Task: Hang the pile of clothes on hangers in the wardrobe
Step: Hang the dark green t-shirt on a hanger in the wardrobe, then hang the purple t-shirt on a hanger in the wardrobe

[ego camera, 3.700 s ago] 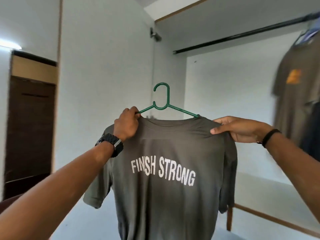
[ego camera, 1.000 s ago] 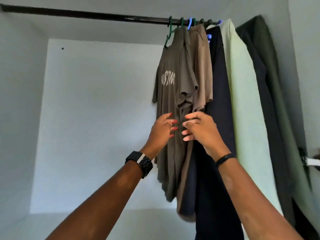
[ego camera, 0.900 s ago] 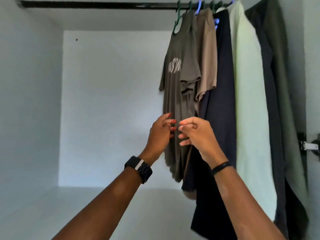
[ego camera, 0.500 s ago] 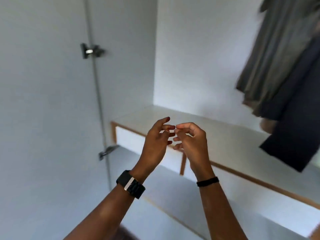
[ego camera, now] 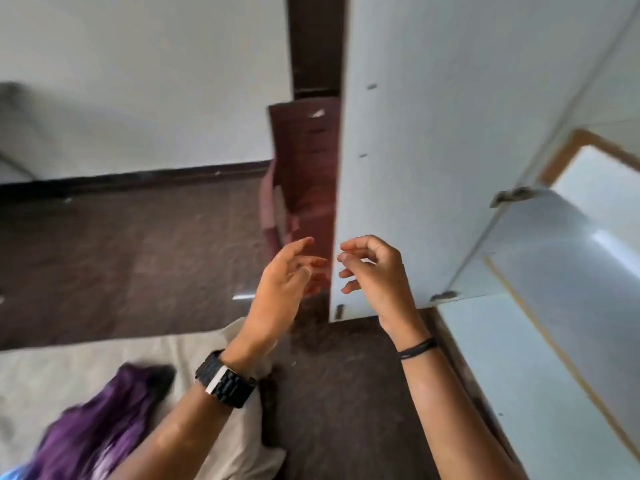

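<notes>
My left hand [ego camera: 284, 282] and my right hand [ego camera: 372, 271] are raised side by side in mid-air, both empty with loosely curled fingers. A purple garment [ego camera: 93, 424] lies on a beige bed sheet [ego camera: 52, 372] at the lower left, below my left forearm. The white wardrobe door [ego camera: 433, 133] stands open just behind my right hand. The wardrobe's lower shelf [ego camera: 540, 358] runs along the right edge. The hanging rail and the hung shirts are out of view.
A brown plastic chair [ego camera: 301, 174] stands behind the door's edge, against the white wall. Dark brown floor [ego camera: 121, 258] spreads across the left and between the bed and the wardrobe. Metal hinges [ego camera: 510, 195] sit on the door's inner side.
The grey shirt went from my hands onto the rail. My hands came off it empty, and my view swung down and left from the wardrobe interior to the floor and bed.
</notes>
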Motion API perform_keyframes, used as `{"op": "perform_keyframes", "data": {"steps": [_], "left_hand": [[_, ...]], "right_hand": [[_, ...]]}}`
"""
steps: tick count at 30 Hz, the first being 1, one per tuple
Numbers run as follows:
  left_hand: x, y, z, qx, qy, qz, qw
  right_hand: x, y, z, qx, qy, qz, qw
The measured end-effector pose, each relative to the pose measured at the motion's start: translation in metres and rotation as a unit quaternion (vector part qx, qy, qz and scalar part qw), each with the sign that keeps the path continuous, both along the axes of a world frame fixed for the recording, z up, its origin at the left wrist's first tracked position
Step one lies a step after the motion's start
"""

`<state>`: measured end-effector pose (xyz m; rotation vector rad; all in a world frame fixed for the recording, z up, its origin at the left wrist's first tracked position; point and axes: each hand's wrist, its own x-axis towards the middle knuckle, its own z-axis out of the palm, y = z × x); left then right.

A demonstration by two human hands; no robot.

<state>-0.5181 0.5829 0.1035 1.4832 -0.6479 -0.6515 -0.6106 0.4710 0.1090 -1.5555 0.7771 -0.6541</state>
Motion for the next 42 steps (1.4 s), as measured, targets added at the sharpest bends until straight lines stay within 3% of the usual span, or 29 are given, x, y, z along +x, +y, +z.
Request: {"op": "perform_keyframes", "data": {"steps": [4, 10, 14, 21, 27, 34, 39, 42], "left_hand": [[0.069, 0.106, -0.040, 0.052, 0.046, 0.101, 0.992], [0.123, 0.240, -0.096, 0.083, 0.105, 0.247, 0.960], [0.128, 0.291, -0.137, 0.078, 0.140, 0.297, 0.941], [0.146, 0.353, -0.208, 0.139, 0.134, 0.295, 0.936], [0.154, 0.410, -0.291, 0.288, 0.040, 0.301, 0.908], [0.186, 0.447, -0.381, 0.459, -0.120, 0.244, 0.846], [0.209, 0.460, -0.442, 0.467, -0.095, 0.152, 0.866], [0.210, 0.465, -0.462, 0.465, -0.181, 0.187, 0.846]], "right_hand": [[0.091, 0.083, -0.042, 0.042, 0.048, 0.154, 0.986], [0.174, 0.201, -0.094, 0.087, 0.125, 0.338, 0.929], [0.199, 0.252, -0.124, 0.103, 0.156, 0.395, 0.899], [0.219, 0.308, -0.193, 0.060, 0.173, 0.457, 0.871], [0.234, 0.355, -0.295, -0.002, 0.171, 0.468, 0.867], [0.249, 0.394, -0.402, -0.143, 0.200, 0.445, 0.861], [0.257, 0.424, -0.436, -0.192, 0.168, 0.442, 0.860], [0.254, 0.445, -0.445, -0.226, 0.189, 0.464, 0.835]]}}
